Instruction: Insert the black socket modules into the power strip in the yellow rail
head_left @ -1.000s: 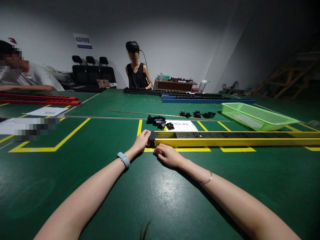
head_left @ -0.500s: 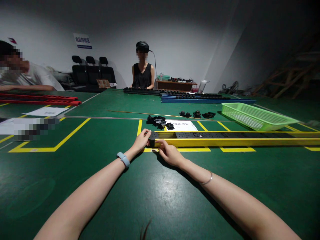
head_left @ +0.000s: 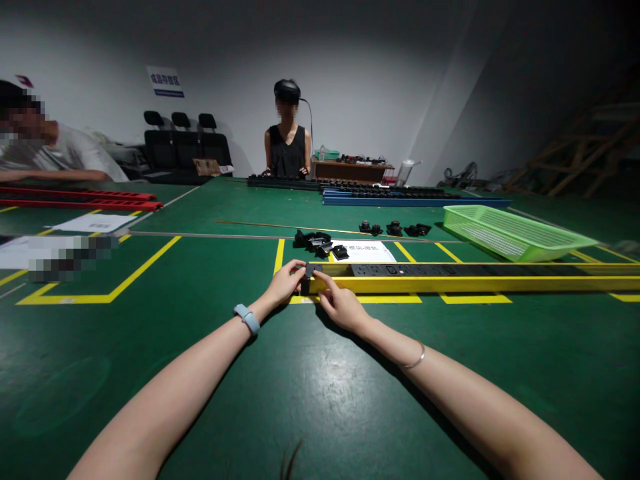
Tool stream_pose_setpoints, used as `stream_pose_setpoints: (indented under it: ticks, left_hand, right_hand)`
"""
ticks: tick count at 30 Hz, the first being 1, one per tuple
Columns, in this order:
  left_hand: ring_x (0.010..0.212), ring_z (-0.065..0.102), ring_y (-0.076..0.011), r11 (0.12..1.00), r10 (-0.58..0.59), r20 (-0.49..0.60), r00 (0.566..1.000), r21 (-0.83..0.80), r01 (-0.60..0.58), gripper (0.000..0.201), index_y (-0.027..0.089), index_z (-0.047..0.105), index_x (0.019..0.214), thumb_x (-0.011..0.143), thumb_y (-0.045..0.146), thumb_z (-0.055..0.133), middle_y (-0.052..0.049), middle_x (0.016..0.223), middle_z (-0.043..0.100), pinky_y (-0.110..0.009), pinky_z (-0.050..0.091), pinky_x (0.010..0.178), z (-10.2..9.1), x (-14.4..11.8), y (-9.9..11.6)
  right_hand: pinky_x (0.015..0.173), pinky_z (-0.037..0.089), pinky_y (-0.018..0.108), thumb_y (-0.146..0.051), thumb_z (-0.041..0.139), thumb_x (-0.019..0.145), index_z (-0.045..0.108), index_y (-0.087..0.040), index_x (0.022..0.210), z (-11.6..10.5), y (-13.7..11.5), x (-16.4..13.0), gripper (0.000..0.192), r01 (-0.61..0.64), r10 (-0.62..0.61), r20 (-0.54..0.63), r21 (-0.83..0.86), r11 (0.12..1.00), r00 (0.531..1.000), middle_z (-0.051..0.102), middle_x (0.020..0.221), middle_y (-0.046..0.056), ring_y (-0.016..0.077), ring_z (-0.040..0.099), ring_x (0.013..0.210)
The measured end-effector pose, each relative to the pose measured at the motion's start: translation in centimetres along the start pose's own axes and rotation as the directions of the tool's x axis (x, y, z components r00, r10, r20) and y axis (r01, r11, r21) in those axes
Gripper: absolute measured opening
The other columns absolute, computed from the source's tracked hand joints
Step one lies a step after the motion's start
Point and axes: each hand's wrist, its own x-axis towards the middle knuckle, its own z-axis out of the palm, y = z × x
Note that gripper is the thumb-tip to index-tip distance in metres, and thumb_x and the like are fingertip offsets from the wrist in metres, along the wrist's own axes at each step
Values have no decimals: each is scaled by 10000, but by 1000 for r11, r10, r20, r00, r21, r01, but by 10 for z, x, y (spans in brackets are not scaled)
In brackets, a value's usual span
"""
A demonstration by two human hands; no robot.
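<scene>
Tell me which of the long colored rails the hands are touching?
The yellow rail, the nearest one. The left hand and right hand are at its black end. The blue rail and red rail lie farther off, untouched.

A white paper sheet (head_left: 363, 251) on the worktop (head_left: 300, 400) carries a line of dark Chinese characters, too small to read with certainty. A blue-and-white sign (head_left: 165, 81) on the back wall also bears Chinese characters, blurred beyond reading. No other writing can be made out.
</scene>
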Motion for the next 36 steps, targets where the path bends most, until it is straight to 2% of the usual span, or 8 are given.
stream_pose_setpoints:
  ticks: [6, 14, 21, 29, 36]
  left_hand:
    - [440, 498, -57, 1000, 0, -1, 1000, 17, 1, 270, 160, 603, 1007, 815, 349, 598, -4, 708, 616, -176, 397, 431, 0, -1, 1]
    - [451, 499, -66, 996, 26, 12, 1000, 83, -27, 307, 153, 594, 1019, 823, 389, 581, 2, 688, 599, -180, 389, 433, -1, -4, 4]
    - [451, 481, -64, 997, 54, 34, 998, 54, -56, 270, 155, 590, 897, 803, 408, 591, 18, 664, 574, -180, 380, 429, -1, -3, 2]
    - [491, 495, -66, 995, 74, 83, 994, 61, -79, 280, 153, 622, 918, 808, 408, 587, -21, 752, 616, -182, 392, 458, -2, -7, 6]
    - [489, 471, -64, 995, 64, 130, 989, 63, -73, 365, 135, 673, 1037, 818, 409, 570, -61, 810, 663, -188, 366, 457, -1, -8, 10]
  right_hand:
    - [605, 372, 222, -195, 447, 885, 234, -248, 1468, -2, -1, 0, 623, 2, -1, 25, -52, 999, 1000, 626, 663, -31, 142, 556, 553]
    - [585, 354, 210, -205, 461, 887, 252, -266, 1468, -1, -1, 1, 620, 16, -12, 41, -90, 996, 999, 614, 647, -35, 136, 556, 545]
    - [581, 351, 211, -221, 481, 885, 257, -267, 1464, 0, -2, 1, 623, 13, -9, 38, -103, 995, 999, 627, 652, -32, 144, 580, 566]
    - [565, 326, 217, -211, 463, 895, 254, -232, 1452, -1, -3, 1, 596, -6, 8, 25, -79, 997, 1000, 632, 667, -26, 145, 565, 551]
    - [562, 325, 219, -195, 469, 885, 259, -258, 1447, -4, -5, 1, 604, 8, -4, 46, -80, 997, 999, 634, 675, -36, 143, 565, 548]
